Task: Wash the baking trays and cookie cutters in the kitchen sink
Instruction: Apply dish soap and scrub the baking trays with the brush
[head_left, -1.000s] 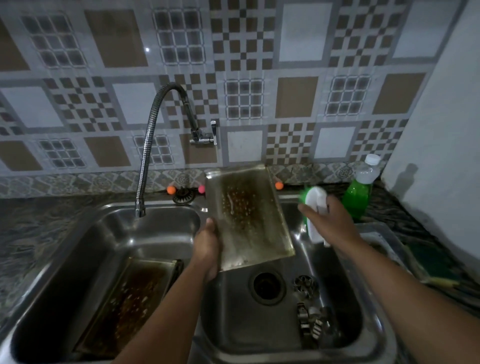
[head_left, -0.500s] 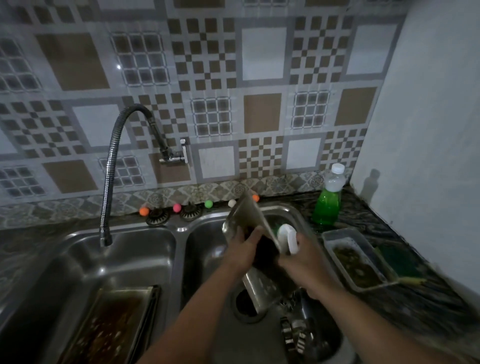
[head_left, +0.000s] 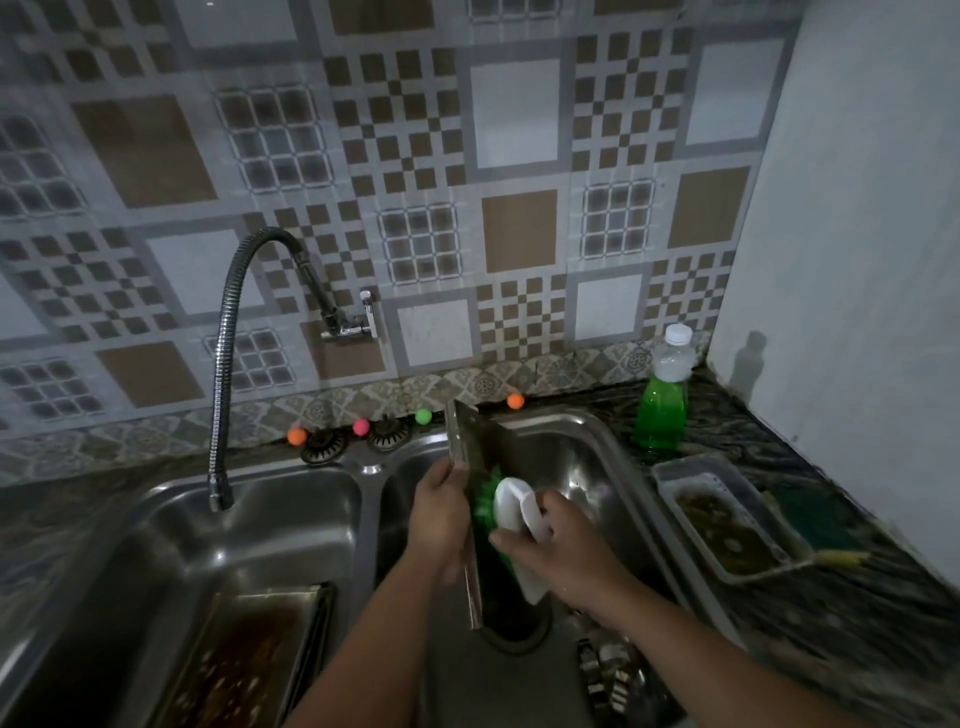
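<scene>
My left hand (head_left: 439, 519) grips a metal baking tray (head_left: 470, 467) held on edge over the right basin of the steel sink (head_left: 608, 441). My right hand (head_left: 563, 558) holds a white-handled scrub brush (head_left: 511, 512) whose green bristles press against the tray's inner face. A second greasy baking tray (head_left: 244, 660) lies in the left basin. Several metal cookie cutters (head_left: 610, 675) sit on the right basin's floor near the drain, partly hidden by my right forearm.
A flexible faucet (head_left: 221, 395) hangs over the left basin. A green soap bottle (head_left: 662, 405) stands on the right counter behind a shallow plastic tub (head_left: 727, 514) and a green sponge (head_left: 815, 519). Small coloured balls (head_left: 360, 426) line the sink's back rim. A white wall closes the right side.
The tray has turned from facing me to standing on edge and dropped lower into the right basin. My right hand brought the brush against its face. The view shifted right.
</scene>
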